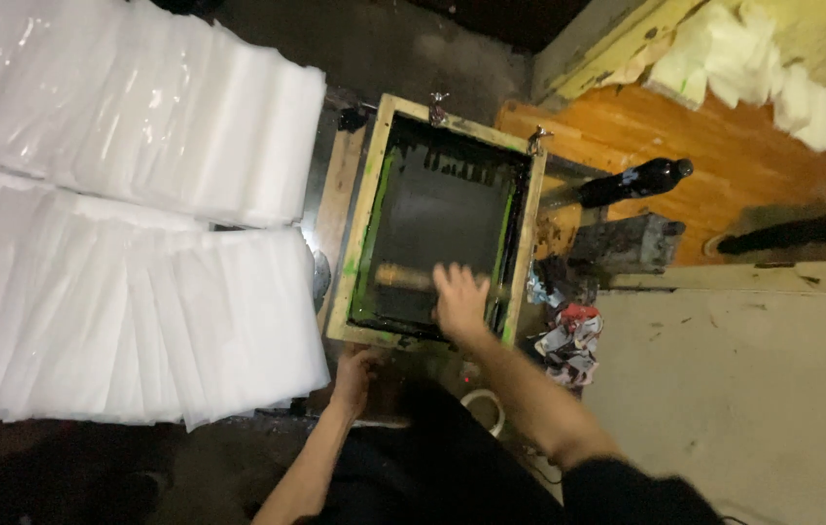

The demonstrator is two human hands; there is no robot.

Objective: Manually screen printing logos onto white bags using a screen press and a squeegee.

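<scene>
A wooden-framed printing screen [362, 219] with dark ink on its mesh lies in front of me. A wooden-handled squeegee [403, 277] lies across the mesh near the frame's near side. My right hand [459, 297] is over the squeegee's right end with fingers spread; it is blurred, and I cannot tell whether it grips the handle. My left hand [356, 377] rests at the frame's near edge, fingers curled against the wood.
Two fanned stacks of white plastic bags [131, 292] lie to the left. A dark bottle [632, 183] and an ink-stained block [627, 243] sit to the right on an orange wooden board [724, 156]. A crumpled stained rag [568, 340] lies by the frame. White sheets [763, 78] are piled far right.
</scene>
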